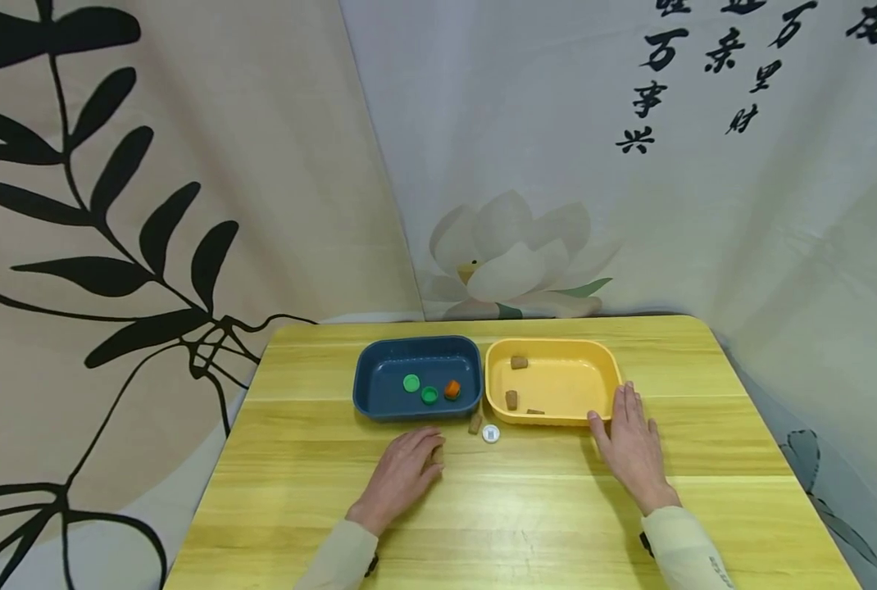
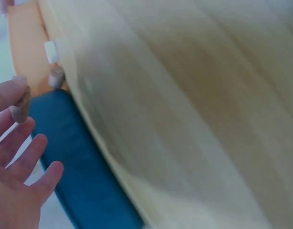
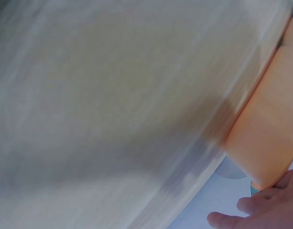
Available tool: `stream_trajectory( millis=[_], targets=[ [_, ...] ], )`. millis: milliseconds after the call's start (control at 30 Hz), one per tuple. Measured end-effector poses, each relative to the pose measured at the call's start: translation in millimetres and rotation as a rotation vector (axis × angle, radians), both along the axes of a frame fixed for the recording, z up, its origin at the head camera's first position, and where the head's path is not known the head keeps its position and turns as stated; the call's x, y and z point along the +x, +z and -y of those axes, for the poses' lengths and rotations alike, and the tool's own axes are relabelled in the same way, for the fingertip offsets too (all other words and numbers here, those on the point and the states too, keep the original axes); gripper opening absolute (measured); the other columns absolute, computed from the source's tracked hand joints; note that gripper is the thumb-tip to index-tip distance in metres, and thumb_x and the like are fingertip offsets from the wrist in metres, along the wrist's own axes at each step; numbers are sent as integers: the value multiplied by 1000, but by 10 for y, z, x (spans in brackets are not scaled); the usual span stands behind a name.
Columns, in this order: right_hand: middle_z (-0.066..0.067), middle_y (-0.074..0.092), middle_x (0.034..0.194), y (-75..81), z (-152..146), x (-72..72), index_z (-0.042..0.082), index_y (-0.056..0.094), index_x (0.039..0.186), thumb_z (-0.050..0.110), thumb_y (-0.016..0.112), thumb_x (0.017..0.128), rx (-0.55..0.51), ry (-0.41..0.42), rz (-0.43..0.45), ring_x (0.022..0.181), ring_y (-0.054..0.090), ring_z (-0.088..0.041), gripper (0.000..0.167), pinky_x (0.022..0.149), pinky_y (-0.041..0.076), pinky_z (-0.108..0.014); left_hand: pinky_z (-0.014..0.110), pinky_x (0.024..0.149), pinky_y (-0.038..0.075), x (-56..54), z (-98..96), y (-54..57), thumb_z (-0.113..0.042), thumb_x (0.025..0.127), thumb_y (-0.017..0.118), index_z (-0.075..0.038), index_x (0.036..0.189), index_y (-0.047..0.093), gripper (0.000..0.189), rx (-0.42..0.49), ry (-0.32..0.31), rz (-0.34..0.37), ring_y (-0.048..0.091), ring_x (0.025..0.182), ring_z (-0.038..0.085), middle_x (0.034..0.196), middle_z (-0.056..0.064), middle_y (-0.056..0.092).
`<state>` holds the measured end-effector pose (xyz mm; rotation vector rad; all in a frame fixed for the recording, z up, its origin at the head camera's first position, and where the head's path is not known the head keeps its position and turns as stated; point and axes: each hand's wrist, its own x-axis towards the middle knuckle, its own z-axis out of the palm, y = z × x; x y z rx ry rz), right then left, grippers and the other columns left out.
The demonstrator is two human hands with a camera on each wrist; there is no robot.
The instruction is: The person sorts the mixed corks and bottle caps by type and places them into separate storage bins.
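Note:
My left hand is in front of the blue tray and pinches a brown cork between thumb and forefinger; in the head view the fingers mostly hide it. Its other fingers are spread in the left wrist view. With straight fingers, my right hand touches the front right corner of the yellow tray. Another cork and a white bottle cap lie on the table before the two trays. Several corks, one of them this cork, are inside the yellow tray.
Inside the blue tray are a light green cap, a darker green cap and a small orange piece. The trays stand side by side near the back of the wooden table. Printed cloth hangs behind it.

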<state>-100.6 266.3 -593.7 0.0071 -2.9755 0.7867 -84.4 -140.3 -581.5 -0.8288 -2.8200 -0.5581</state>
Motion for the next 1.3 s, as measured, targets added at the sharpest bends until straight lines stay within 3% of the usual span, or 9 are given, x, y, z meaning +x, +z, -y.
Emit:
stream_trajectory(
  millis=[300, 467, 833, 1100, 1300],
  targets=[
    [-31, -1, 168, -20, 0, -1, -11, 3, 160, 53, 30, 111, 5, -2, 5, 153, 9, -53, 85, 111, 14, -79, 43, 112, 44, -22, -257, 204, -25, 93, 80, -11, 130, 69, 41, 78, -16, -71, 56, 133, 21, 144, 1, 61],
    [-31, 0, 168, -17, -1, -5, -12, 4, 160, 53, 30, 111, 8, -5, 2, 153, 10, -53, 85, 111, 15, -79, 41, 111, 45, -104, -442, 282, -22, 90, 83, -11, 127, 70, 41, 115, -48, -133, 57, 131, 21, 142, 2, 62],
    [-28, -5, 169, -2, -3, -2, -11, 2, 160, 54, 29, 111, 6, -5, 14, 154, 7, -51, 86, 112, 13, -79, 44, 112, 45, -326, -895, 474, -21, 90, 84, -13, 125, 70, 39, 172, -73, -156, 56, 132, 21, 143, 3, 60],
    [-29, -4, 169, -1, -4, 2, -12, 5, 160, 53, 31, 111, 5, -3, -8, 154, 8, -51, 85, 111, 14, -79, 43, 113, 44, -497, -1177, 518, -22, 89, 84, -13, 125, 69, 39, 135, -69, -138, 55, 133, 21, 143, 3, 59],
    [-30, -1, 168, -6, -9, 5, -12, 6, 160, 52, 32, 111, 9, -6, -15, 153, 11, -53, 85, 112, 15, -79, 45, 111, 46, -638, -1367, 486, -19, 91, 82, -14, 127, 69, 39, 136, -75, -104, 55, 134, 21, 146, 4, 58]
  ],
)
